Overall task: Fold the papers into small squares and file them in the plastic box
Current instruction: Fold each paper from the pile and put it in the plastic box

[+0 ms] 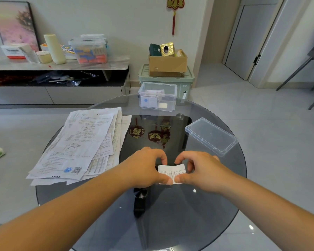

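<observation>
We work at a round table (170, 220) with a dark glass top. A loose stack of papers (83, 142) lies spread on its left half, sheets overlapping and askew. The clear plastic box (173, 99) stands open at the far edge with folded slips inside, and its lid (210, 135) lies apart near the right rim. Close to us, a folded paper (172, 172) sits on the glass, pinched at its edges by our left hand (145, 167) and right hand (203, 169).
</observation>
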A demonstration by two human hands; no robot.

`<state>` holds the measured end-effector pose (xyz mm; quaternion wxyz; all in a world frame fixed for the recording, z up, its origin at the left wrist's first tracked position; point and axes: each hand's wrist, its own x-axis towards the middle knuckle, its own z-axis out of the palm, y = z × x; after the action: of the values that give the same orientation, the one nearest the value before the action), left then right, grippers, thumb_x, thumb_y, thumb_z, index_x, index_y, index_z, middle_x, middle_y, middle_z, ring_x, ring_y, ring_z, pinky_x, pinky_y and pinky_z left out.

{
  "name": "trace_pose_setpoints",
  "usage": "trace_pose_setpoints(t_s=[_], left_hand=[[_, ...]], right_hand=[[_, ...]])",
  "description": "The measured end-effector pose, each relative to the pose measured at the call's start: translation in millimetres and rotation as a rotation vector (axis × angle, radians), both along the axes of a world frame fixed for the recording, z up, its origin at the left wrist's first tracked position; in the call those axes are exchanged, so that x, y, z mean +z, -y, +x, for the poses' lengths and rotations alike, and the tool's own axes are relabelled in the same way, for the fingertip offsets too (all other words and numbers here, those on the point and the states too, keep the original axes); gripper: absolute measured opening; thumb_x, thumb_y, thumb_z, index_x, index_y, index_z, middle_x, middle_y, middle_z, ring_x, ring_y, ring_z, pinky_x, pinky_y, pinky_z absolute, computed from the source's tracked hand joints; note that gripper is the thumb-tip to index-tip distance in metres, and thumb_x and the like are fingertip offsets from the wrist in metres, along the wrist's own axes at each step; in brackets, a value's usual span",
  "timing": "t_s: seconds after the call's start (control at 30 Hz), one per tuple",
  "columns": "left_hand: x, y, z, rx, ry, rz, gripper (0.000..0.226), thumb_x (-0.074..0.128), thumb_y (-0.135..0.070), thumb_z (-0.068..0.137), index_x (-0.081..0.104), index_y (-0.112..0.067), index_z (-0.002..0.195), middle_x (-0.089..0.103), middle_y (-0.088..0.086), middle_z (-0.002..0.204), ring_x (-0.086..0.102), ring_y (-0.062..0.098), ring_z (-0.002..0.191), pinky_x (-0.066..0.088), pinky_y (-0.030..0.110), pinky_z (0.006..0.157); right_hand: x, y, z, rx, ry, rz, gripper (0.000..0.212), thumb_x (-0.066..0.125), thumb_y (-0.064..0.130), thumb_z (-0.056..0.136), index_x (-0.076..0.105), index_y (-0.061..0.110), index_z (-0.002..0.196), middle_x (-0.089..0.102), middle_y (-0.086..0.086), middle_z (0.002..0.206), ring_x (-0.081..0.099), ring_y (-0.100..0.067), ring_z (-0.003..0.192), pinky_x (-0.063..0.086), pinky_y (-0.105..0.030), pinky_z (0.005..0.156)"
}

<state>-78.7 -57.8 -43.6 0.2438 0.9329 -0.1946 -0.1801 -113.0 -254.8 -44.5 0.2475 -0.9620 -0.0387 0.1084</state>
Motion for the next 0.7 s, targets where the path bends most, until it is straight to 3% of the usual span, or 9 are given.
trace_pose_setpoints(t_s=[0.07, 0.17, 0.3, 0.43, 0.5, 0.63, 0.7], left_hand=[[-1, 2, 0, 0.013, 0.030, -0.004, 0.032, 0.080, -0.054, 0.076, 0.060, -0.036, 0.092, 0.056, -0.010, 0.088, 0.059, 0.008, 0.072, 0.043, 0.024, 0.061], [1, 5, 1, 0.017, 0.056, 0.032, 0.032, 0.084, -0.049, 0.074, 0.060, -0.032, 0.086, 0.061, -0.011, 0.086, 0.060, 0.009, 0.075, 0.045, 0.025, 0.060], [6, 8, 0, 0.013, 0.032, 0.046, 0.035, 0.089, -0.042, 0.070, 0.060, -0.028, 0.083, 0.063, -0.011, 0.085, 0.060, 0.008, 0.076, 0.043, 0.023, 0.060], [7, 11, -4, -0.004, 0.042, 0.020, 0.034, 0.089, -0.032, 0.073, 0.056, -0.024, 0.077, 0.063, -0.010, 0.079, 0.060, 0.008, 0.073, 0.041, 0.018, 0.056], [8, 10, -4, -0.010, 0.056, 0.001, 0.034, 0.088, -0.030, 0.074, 0.054, -0.024, 0.075, 0.062, -0.009, 0.078, 0.059, 0.007, 0.071, 0.040, 0.017, 0.055], [9, 7, -5, -0.030, 0.044, -0.033, 0.036, 0.086, -0.033, 0.074, 0.054, -0.030, 0.088, 0.060, -0.010, 0.086, 0.057, 0.007, 0.075, 0.044, 0.022, 0.062], [9, 8, -5, -0.069, 0.032, -0.006, 0.034, 0.085, -0.035, 0.074, 0.058, -0.031, 0.095, 0.058, -0.012, 0.087, 0.057, 0.007, 0.076, 0.043, 0.020, 0.062]], right_hand=[[1, 0, -1, 0.013, -0.001, 0.002, 0.036, 0.076, 0.056, 0.078, 0.058, 0.045, 0.107, 0.058, 0.014, 0.084, 0.052, -0.011, 0.094, 0.037, -0.041, 0.093], [4, -2, -3, 0.037, 0.010, -0.017, 0.034, 0.077, 0.053, 0.079, 0.059, 0.043, 0.107, 0.055, 0.016, 0.092, 0.048, -0.011, 0.099, 0.038, -0.040, 0.091], [7, -3, -4, 0.056, -0.024, 0.016, 0.032, 0.081, 0.050, 0.076, 0.060, 0.041, 0.098, 0.051, 0.016, 0.102, 0.051, -0.011, 0.101, 0.048, -0.037, 0.088], [9, -4, -8, 0.088, -0.009, 0.032, 0.035, 0.082, 0.042, 0.077, 0.050, 0.032, 0.088, 0.051, 0.012, 0.096, 0.054, -0.009, 0.081, 0.045, -0.021, 0.061], [10, -4, -11, 0.090, 0.013, 0.052, 0.035, 0.082, 0.038, 0.079, 0.049, 0.031, 0.090, 0.051, 0.012, 0.094, 0.054, -0.008, 0.078, 0.043, -0.020, 0.056], [13, -3, -9, 0.122, -0.006, 0.038, 0.043, 0.083, 0.038, 0.077, 0.055, 0.040, 0.110, 0.050, 0.014, 0.098, 0.056, -0.007, 0.087, 0.049, -0.023, 0.070], [14, -5, -7, 0.145, -0.008, 0.032, 0.037, 0.084, 0.037, 0.076, 0.059, 0.041, 0.103, 0.049, 0.013, 0.097, 0.056, -0.008, 0.085, 0.051, -0.025, 0.070]])
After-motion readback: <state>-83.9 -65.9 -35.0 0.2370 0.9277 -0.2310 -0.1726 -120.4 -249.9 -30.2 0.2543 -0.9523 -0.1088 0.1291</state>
